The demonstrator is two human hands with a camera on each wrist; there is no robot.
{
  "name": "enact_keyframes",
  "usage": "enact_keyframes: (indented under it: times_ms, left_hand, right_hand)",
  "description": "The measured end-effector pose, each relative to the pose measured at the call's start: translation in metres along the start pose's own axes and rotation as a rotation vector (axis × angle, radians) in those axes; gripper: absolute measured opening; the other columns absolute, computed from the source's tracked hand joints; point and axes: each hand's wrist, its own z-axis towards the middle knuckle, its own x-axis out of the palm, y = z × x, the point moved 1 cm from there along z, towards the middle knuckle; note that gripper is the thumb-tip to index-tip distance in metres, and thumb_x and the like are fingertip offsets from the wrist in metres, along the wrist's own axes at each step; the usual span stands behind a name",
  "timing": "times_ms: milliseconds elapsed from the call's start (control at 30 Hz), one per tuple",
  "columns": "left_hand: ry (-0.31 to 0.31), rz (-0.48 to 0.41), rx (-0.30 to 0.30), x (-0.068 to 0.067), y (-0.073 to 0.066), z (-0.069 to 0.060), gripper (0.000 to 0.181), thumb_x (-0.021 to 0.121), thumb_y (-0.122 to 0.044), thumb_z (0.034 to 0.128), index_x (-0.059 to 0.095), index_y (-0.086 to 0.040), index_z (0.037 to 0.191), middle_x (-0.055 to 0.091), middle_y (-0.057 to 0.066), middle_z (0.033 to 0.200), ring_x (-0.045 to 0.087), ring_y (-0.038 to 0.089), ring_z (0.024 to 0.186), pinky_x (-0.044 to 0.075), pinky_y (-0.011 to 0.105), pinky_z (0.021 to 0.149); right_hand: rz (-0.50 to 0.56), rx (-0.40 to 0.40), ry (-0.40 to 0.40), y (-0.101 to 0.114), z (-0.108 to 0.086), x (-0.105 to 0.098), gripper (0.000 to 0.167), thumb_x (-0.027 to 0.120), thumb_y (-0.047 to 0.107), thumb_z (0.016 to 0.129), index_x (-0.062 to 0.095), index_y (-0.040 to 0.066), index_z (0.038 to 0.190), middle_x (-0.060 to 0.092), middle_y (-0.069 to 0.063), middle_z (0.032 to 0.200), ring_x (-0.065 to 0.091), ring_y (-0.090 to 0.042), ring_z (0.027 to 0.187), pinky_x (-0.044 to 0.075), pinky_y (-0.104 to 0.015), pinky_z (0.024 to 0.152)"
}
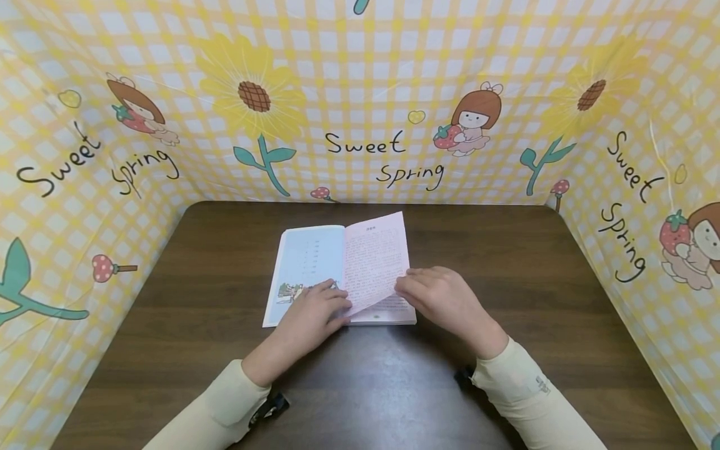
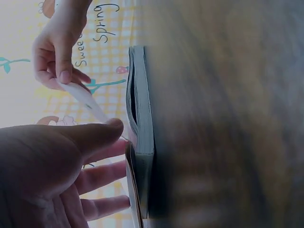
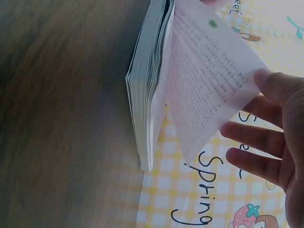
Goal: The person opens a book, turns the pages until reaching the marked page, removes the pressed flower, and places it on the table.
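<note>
A thick paperback book (image 1: 312, 250) lies spread on the table, its left page pale blue with a small drawing near the bottom. Its right-hand page (image 1: 374, 256), pinkish and full of printed text, is lifted off the pages beneath. My right hand (image 1: 444, 300) pinches that page near its lower outer corner, thumb on one face and fingers behind, as the right wrist view shows. My left hand (image 1: 315, 312) rests on the lower part of the left page beside the spine, fingers spread and fairly straight. In the left wrist view its fingertips (image 2: 121, 202) touch the page.
The dark wood table (image 1: 214, 275) carries the book near its middle. A yellow checked cloth (image 1: 360, 75) with flowers and "Sweet Spring" lettering stands as walls at the back and both sides. Black straps show at both wrists, under the cream sleeves (image 1: 225, 400).
</note>
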Motion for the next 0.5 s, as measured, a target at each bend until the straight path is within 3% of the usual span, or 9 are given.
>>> enact_keyframes:
  times_ms: [133,267,367,500]
  left_hand:
    - [-0.040,-0.021,-0.024,-0.0014,0.0005,0.0019,0.036,0.074,-0.028,0.0951,0.071,-0.013,0.127,0.070,0.006,0.131,0.058,0.031,0.132,0.046,0.052,0.108]
    - [-0.104,-0.046,-0.088,-0.0042,0.0006,0.0031,0.064,0.071,-0.029,0.0970,0.047,-0.007,0.152,0.058,0.013,0.146,0.057,0.031,0.133,0.047,0.049,0.109]
    - [-0.174,-0.020,-0.105,-0.0064,0.0017,0.0025,0.087,0.073,-0.026,0.0947,0.022,-0.005,0.162,0.039,0.018,0.161,0.045,0.036,0.144,0.040,0.052,0.115]
    - [-0.261,0.078,-0.098,-0.0096,0.0032,-0.0002,0.111,0.079,-0.023,0.0882,-0.001,-0.010,0.165,0.004,0.020,0.171,0.015,0.041,0.156,0.025,0.064,0.119]
  right_hand:
    - [0.008,0.068,-0.052,0.0002,0.0015,-0.0033,0.027,0.077,0.018,0.092,0.074,0.011,0.117,0.076,-0.003,0.116,0.074,-0.021,0.104,0.059,-0.041,0.086]
    - [-0.003,0.161,-0.078,-0.0021,0.0016,-0.0054,0.028,0.074,0.021,0.093,0.072,0.011,0.119,0.076,-0.004,0.115,0.073,-0.021,0.101,0.059,-0.041,0.086]
    - [-0.001,0.205,-0.038,-0.0042,0.0007,-0.0037,0.025,0.073,0.022,0.094,0.071,0.013,0.117,0.075,-0.003,0.110,0.073,-0.020,0.097,0.060,-0.040,0.084]
    - [0.022,0.251,0.066,-0.0060,-0.0007,0.0008,0.026,0.073,0.025,0.094,0.071,0.015,0.118,0.074,-0.002,0.113,0.072,-0.021,0.101,0.059,-0.040,0.086]
